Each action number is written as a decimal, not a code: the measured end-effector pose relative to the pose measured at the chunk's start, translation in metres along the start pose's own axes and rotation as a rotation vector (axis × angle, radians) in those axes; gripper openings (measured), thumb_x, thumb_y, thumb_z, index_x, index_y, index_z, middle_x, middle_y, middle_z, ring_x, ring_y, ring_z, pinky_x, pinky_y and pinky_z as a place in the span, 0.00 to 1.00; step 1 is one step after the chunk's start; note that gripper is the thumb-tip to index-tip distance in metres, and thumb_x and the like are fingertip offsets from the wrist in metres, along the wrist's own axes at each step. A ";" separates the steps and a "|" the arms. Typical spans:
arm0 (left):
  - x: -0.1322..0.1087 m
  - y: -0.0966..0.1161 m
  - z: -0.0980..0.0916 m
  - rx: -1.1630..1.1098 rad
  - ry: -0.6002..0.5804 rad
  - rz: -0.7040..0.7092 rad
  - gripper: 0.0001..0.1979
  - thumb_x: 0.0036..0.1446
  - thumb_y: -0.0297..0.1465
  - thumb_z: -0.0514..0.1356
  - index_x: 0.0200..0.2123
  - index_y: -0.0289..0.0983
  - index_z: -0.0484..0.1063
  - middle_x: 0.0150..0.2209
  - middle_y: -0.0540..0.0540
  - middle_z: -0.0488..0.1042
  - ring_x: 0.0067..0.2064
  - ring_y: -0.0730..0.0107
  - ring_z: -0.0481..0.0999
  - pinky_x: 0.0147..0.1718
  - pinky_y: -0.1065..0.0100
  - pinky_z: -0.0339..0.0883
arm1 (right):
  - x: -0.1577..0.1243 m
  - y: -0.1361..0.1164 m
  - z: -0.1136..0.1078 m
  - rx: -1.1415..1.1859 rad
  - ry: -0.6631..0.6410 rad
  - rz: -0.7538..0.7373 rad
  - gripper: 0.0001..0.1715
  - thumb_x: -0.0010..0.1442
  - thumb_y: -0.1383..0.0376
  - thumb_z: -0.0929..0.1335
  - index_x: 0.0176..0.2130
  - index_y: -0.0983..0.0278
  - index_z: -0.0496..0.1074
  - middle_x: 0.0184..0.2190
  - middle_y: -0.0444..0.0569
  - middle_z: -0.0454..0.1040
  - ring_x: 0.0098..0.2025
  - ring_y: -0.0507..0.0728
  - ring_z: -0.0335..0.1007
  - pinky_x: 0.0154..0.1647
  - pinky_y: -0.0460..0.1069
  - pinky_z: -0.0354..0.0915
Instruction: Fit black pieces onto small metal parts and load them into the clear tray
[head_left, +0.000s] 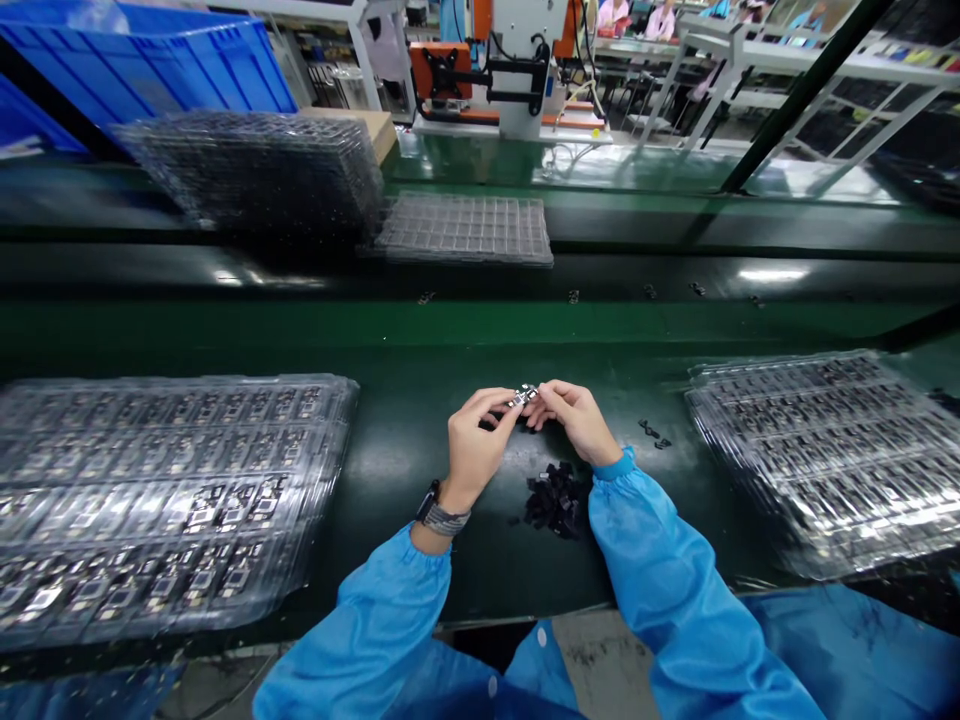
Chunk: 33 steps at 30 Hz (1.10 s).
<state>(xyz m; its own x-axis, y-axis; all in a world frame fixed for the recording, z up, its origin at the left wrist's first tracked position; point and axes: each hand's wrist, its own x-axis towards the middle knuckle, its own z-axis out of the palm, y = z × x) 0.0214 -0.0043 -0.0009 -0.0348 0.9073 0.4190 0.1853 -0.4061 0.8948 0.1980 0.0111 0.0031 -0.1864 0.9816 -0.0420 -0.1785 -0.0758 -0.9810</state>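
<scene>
Between my two hands, just above the green bench, is a small circuit board (523, 396) with silvery and black parts. My left hand (480, 440) pinches it between thumb and fingertips. From the other side, my right hand (574, 415) has its thumb and forefinger closed at the board's right end; whether it grips the board or a tiny part there is hidden. A pile of small black pieces (556, 498) lies on the bench below the hands. Several loose black parts (654, 432) rest to the right of my right wrist.
Stacked clear trays of circuit boards (172, 480) stand at left, and another tray stack (832, 450) at right. Behind, a dark conveyor belt (495, 285) carries several small parts. Beyond it are an empty clear tray (469, 228), a tall tray stack (262, 170) and a blue crate (165, 65).
</scene>
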 end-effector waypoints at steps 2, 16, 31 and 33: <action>-0.002 0.001 0.000 0.046 -0.019 0.092 0.06 0.63 0.29 0.66 0.43 0.39 0.81 0.44 0.44 0.82 0.38 0.69 0.82 0.32 0.71 0.74 | 0.000 0.001 0.000 -0.026 0.012 0.001 0.22 0.59 0.47 0.76 0.34 0.64 0.77 0.27 0.47 0.81 0.27 0.53 0.76 0.29 0.48 0.71; -0.006 0.002 0.000 0.194 -0.006 0.236 0.07 0.67 0.29 0.62 0.47 0.40 0.78 0.45 0.43 0.81 0.46 0.65 0.82 0.42 0.64 0.78 | 0.000 -0.008 -0.006 -0.147 0.080 0.106 0.31 0.60 0.38 0.70 0.34 0.63 0.74 0.21 0.44 0.74 0.18 0.49 0.62 0.19 0.46 0.57; -0.089 0.108 -0.159 0.476 0.064 0.092 0.08 0.64 0.26 0.65 0.46 0.40 0.80 0.44 0.45 0.82 0.43 0.65 0.81 0.44 0.65 0.77 | -0.020 -0.021 -0.005 -0.875 -0.595 0.290 0.14 0.54 0.55 0.74 0.34 0.63 0.74 0.18 0.40 0.70 0.22 0.51 0.61 0.27 0.47 0.53; -0.101 0.117 -0.206 0.620 0.097 0.078 0.07 0.63 0.29 0.65 0.45 0.42 0.80 0.44 0.45 0.83 0.44 0.62 0.82 0.44 0.62 0.77 | -0.022 -0.018 -0.003 -0.942 -0.612 0.254 0.11 0.53 0.57 0.74 0.31 0.62 0.73 0.18 0.40 0.68 0.22 0.52 0.59 0.27 0.48 0.52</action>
<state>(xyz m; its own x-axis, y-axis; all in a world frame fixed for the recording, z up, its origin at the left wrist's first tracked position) -0.1560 -0.1658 0.0929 -0.0819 0.8515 0.5179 0.7248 -0.3058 0.6174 0.2085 -0.0090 0.0210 -0.5976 0.6877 -0.4123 0.6756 0.1549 -0.7208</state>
